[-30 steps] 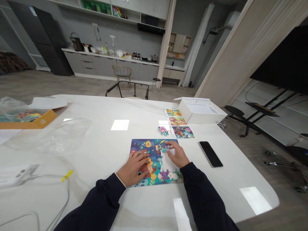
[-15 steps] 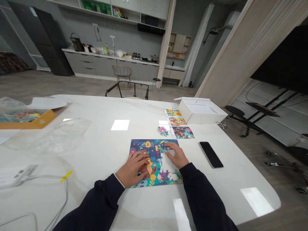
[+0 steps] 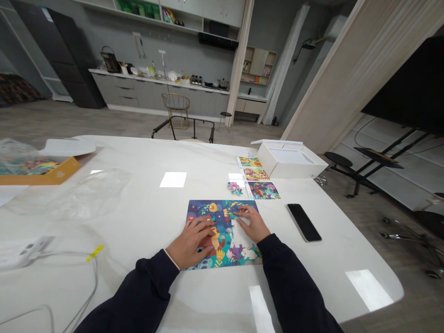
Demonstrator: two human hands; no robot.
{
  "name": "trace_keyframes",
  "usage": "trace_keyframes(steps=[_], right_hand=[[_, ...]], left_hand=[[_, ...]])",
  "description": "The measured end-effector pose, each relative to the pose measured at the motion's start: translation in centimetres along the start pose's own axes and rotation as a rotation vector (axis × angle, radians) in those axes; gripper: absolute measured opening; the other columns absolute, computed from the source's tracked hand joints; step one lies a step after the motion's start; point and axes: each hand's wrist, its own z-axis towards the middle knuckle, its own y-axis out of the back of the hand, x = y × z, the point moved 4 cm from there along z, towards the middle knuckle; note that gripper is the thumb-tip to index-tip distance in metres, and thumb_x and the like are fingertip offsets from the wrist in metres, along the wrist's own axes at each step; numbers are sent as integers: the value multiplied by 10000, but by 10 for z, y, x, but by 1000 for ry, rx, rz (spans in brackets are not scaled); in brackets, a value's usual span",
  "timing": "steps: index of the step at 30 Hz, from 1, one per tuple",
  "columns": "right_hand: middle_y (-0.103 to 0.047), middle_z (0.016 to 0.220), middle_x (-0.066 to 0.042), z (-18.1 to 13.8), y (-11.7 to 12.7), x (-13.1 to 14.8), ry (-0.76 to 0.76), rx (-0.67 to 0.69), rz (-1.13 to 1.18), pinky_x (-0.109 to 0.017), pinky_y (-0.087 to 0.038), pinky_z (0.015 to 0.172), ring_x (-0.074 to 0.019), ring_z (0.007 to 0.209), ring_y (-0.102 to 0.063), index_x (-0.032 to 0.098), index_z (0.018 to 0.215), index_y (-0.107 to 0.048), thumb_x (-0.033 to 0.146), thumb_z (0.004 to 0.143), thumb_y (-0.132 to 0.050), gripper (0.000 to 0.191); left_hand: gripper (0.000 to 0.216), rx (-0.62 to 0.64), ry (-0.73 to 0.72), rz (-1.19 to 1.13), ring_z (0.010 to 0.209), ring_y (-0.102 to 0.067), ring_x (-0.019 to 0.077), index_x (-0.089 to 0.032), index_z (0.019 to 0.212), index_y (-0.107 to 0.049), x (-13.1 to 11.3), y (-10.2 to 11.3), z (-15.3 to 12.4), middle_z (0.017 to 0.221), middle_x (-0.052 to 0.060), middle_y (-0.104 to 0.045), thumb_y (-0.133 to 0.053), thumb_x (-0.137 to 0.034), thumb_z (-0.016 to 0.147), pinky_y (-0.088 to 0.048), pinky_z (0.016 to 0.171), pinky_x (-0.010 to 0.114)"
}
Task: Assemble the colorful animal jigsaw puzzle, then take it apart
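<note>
A colourful jigsaw puzzle (image 3: 218,255) of forest animals lies on the white table, with a bare white gap (image 3: 240,236) in its right part. Spread flat over its left side is my left hand (image 3: 194,238), pressing on the joined pieces and covering some of the picture. My right hand (image 3: 255,224) rests at the upper right, fingertips on the pieces above the gap. Its index finger and thumb stand apart; any loose piece under them is hard to make out. Beyond the puzzle sits a small pile of loose puzzle pieces (image 3: 235,188).
Picture cards (image 3: 255,174) lie beside a white box (image 3: 291,160). A black phone (image 3: 304,223) is right of the puzzle. Leftward are a crumpled clear plastic bag (image 3: 90,194), an orange box (image 3: 60,171) of pieces, and a white power strip (image 3: 24,252) with its cable.
My right hand has shifted slightly, its fingertips now lying flatter on the pieces at the gap's upper edge. My left hand stays on the puzzle.
</note>
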Motion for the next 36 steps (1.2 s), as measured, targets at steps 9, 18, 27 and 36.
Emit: trace_keyframes(steps=[9, 18, 27, 36], right_hand=[[-670, 1189, -103, 0, 0, 2, 6, 3, 0, -514, -531, 984, -281, 1089, -630, 296, 1156, -792, 218, 916, -660, 285], [-660, 1213, -118, 0, -2, 1, 27, 11, -4, -524, -522, 989, -280, 1092, -621, 275, 1163, -789, 209, 934, -638, 282], [-660, 1220, -115, 0, -1, 3, 36, 19, -15, -523, -532, 980, -283, 1092, -618, 283, 1161, -790, 175, 922, -633, 306], [-662, 1224, -111, -1, -1, 2, 31, 22, -13, -522, -533, 984, -283, 1099, -623, 293, 1158, -792, 174, 917, -628, 314]], left_hand=[[364, 1, -2, 13, 1340, -473, 341, -237, 1168, -661, -1, 1, -1, 1425, 88, -607, -700, -209, 807, -356, 1125, 542], [373, 2, 6, 8, 1340, -473, 338, -240, 1159, -662, -1, 1, -1, 1418, 86, -610, -707, -201, 791, -357, 1129, 529], [350, 3, 2, 4, 1343, -469, 340, -240, 1171, -660, -1, 1, -1, 1424, 90, -606, -690, -219, 823, -350, 1129, 541], [339, 0, -5, 18, 1337, -472, 344, -243, 1184, -663, -1, 1, -1, 1423, 99, -608, -691, -266, 847, -356, 1122, 548]])
